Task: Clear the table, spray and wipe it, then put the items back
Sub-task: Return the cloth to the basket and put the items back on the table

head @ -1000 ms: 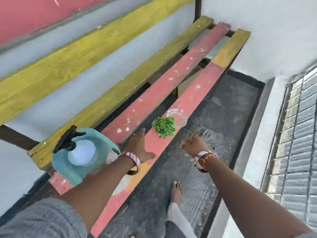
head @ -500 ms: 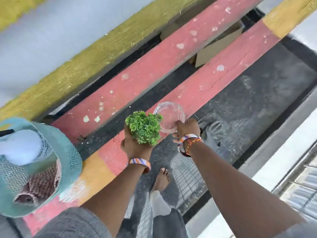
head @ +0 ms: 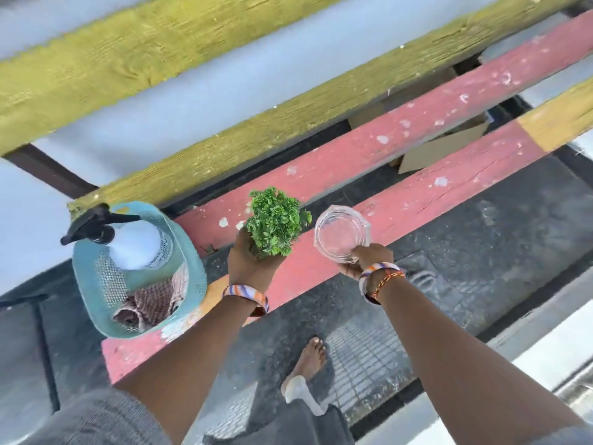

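Both hands are full: left hand (head: 248, 263) grips a green plant (head: 276, 222), right hand (head: 362, 260) pinches a glass dish (head: 340, 232) at the plant's 3 o'clock, above the red plank (head: 433, 191). Basket (head: 189, 252) with spray bottle (head: 138, 245) sits at 9 o'clock.

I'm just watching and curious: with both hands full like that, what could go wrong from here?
1. The right hand pinches the clear glass dish only by its near rim, so it might slip and break on the dark floor.
2. The left hand holds the small green leafy plant from below; it could tip over.
3. The teal mesh basket with the white spray bottle sits at the red plank's end, where a passing arm could knock it.
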